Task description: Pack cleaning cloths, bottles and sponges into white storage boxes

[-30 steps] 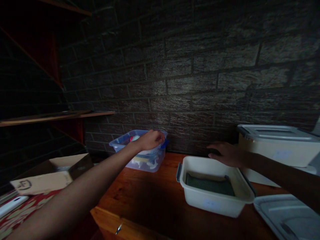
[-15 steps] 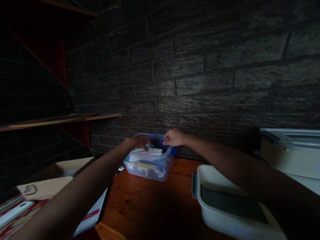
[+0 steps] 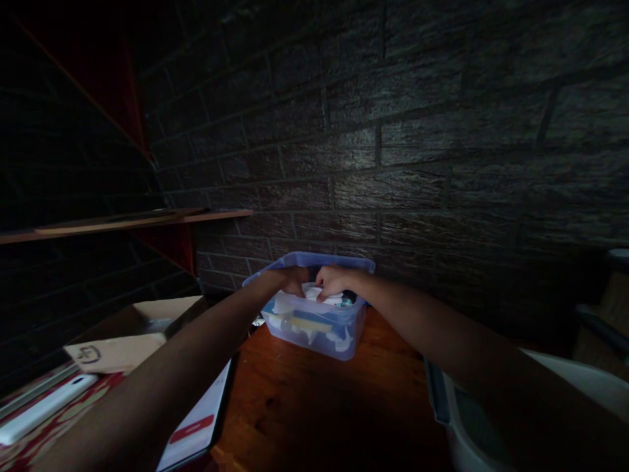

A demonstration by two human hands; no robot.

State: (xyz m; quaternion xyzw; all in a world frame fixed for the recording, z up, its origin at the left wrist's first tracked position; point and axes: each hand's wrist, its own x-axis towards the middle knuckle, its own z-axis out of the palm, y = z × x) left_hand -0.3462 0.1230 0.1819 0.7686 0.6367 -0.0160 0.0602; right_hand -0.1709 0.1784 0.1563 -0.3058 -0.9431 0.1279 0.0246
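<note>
A clear bluish plastic bin (image 3: pixel 314 334) stands on the wooden tabletop against the brick wall. Inside it, a white folded item (image 3: pixel 317 292), cloth or paper, lies on top, with white and yellow pieces showing through the front wall. My left hand (image 3: pixel 293 280) reaches over the bin's left side, thumb down at the white item, its other fingers partly hidden. Close beside it, my right hand (image 3: pixel 333 280) has curled fingers and a thumb at the same item. Both hands appear closed on it. Something dark with a teal patch sits right of the item.
An open cardboard box (image 3: pixel 118 351) stands at left, near a white bar-shaped object (image 3: pixel 46 408) on patterned red cloth. A tablet-like panel (image 3: pixel 196 419) lies below my left forearm. A white tub (image 3: pixel 459 419) is at lower right. A wooden shelf (image 3: pixel 211 217) juts out on the left.
My right hand has come away from the bin's right rim, moved inward and down onto the white item. Both hands are now close together. The view has shifted, moving the bin rightward.
</note>
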